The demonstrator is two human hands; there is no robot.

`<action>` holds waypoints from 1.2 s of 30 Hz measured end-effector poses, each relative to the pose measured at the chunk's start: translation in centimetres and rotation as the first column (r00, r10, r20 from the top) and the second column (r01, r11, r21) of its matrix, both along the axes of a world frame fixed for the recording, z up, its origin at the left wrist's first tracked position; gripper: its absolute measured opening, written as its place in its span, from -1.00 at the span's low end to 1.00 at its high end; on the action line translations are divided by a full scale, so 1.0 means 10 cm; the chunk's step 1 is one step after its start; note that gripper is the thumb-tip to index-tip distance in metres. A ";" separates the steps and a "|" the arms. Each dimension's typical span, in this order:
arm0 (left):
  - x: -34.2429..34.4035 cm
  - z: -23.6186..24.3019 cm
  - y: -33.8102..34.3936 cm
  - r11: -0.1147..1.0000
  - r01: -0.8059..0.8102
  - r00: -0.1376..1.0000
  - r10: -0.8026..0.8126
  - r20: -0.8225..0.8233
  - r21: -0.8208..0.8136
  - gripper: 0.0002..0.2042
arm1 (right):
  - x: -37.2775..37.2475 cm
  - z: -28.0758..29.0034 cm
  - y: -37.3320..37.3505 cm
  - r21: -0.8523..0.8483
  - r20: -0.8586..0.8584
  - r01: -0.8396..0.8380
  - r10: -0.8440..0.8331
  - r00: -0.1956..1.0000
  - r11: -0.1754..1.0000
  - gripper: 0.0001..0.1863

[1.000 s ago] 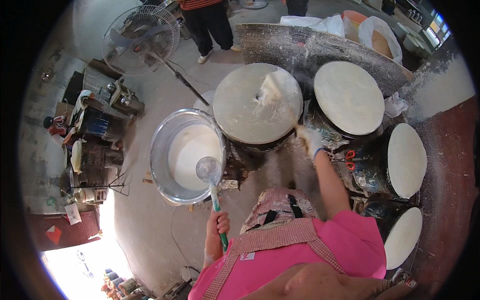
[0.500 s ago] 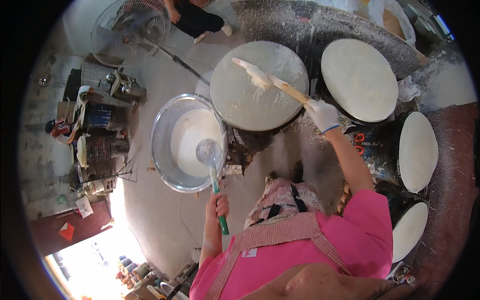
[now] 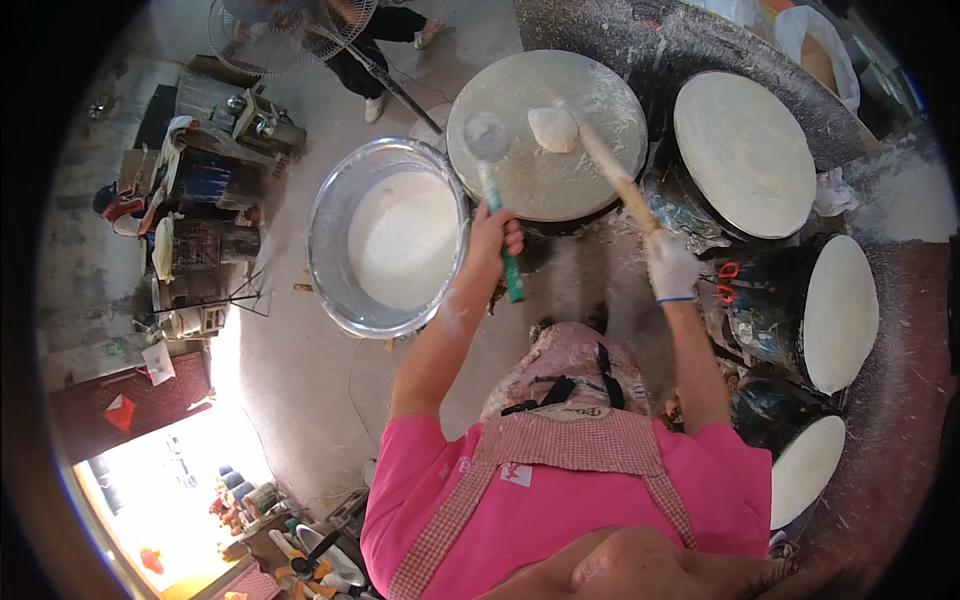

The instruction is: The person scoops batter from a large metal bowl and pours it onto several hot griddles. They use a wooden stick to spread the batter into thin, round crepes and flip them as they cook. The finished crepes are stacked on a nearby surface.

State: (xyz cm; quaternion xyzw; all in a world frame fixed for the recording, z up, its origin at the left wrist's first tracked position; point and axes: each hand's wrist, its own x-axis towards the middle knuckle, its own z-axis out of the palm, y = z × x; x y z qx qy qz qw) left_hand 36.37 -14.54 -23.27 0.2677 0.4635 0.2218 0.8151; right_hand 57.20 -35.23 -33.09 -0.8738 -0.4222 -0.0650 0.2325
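My left hand (image 3: 492, 240) is closed round the green handle of a ladle (image 3: 487, 138). Its blurred bowl is over the left part of a round, flour-dusted griddle (image 3: 590, 90). My white-gloved right hand (image 3: 671, 264) grips a long wooden spreader (image 3: 618, 176), whose far end slants over the same griddle. A whitish lump of batter or dough (image 3: 552, 130) lies by the spreader's far end; I cannot tell whether they touch. At the griddle's left stands a big metal tub (image 3: 331, 290) holding white batter (image 3: 402, 240).
More round griddles, each covered with a pale sheet (image 3: 745, 155), curve along my right on dark drums. A standing fan (image 3: 290, 30) and a person's legs (image 3: 355, 75) are at the far left. Another person (image 3: 125, 208) sits by the left wall. Bright light enters a doorway (image 3: 170, 490).
My left hand has carried the ladle from above the tub to over the griddle. The spreader's far end has swung right, and a whitish lump now shows on the griddle.
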 end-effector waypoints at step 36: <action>0.74 0.16 0.50 0.693 0.302 0.906 0.004 0.423 -0.655 -0.66 | 0.78 0.52 -0.42 0.171 -0.761 0.236 -0.024 0.648 0.957 -0.63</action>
